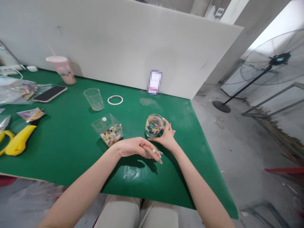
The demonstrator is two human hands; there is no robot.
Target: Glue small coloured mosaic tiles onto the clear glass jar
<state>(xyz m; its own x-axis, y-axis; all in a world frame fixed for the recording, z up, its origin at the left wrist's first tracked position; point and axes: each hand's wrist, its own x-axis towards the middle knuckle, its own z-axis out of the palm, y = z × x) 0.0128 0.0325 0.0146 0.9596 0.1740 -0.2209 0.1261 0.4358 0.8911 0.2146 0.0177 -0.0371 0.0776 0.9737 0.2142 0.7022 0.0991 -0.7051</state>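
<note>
A round clear glass cup [154, 126] with rows of coloured mosaic squares on its side stands upright on the green table. My right hand [168, 136] grips it from the right, thumb low in front and fingers at the far side. Nearer to me, my left hand [141, 148] hovers palm down, its fingers loosely stretched out. A small whitish square [154, 151] shows on the back of one of those fingers; whether it is a ring or a tile I cannot tell. Left of that hand, a clear tilted-looking box [111, 131] contains many small coloured tiles.
Behind the box are a clear plastic cup [94, 99] and a roll of tape [115, 100]. A lit phone [155, 82] leans on the white panel [114, 47]. A pink drink cup [63, 70], dark phone [50, 94], plastic bags [14, 90] and yellow-handled tool [20, 139] occupy the left.
</note>
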